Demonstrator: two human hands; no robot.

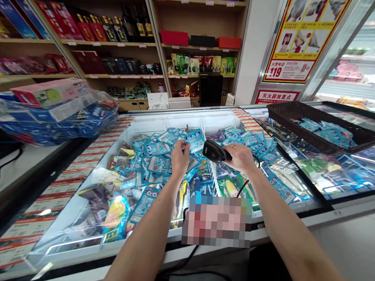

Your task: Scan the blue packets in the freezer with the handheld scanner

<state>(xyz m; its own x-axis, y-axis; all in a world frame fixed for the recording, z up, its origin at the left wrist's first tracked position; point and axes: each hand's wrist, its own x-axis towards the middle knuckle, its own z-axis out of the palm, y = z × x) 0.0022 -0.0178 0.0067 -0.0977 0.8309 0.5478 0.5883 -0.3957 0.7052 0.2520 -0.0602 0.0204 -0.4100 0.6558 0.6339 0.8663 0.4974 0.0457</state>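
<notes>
My left hand (180,157) is closed, pinching the edge of a small blue packet (195,141) above the chest freezer. My right hand (241,158) is wrapped round the handle of a black barcode scanner (214,151), whose head faces left towards that packet. From the scanner a dark cable (242,188) hangs down. Below and around both hands lie many more blue packets (160,165), heaped on the freezer's contents. A white wire divider (213,178) runs down between two sections beneath the scanner.
A dark woven basket (325,144) with blue packets rests on the freezer's right part. At left sits a plastic-wrapped bundle of boxes (56,111). Price labels line the freezer's left edge (74,171). Shelves with bottles and boxes (117,45) stand behind. A pixelated patch covers the front edge.
</notes>
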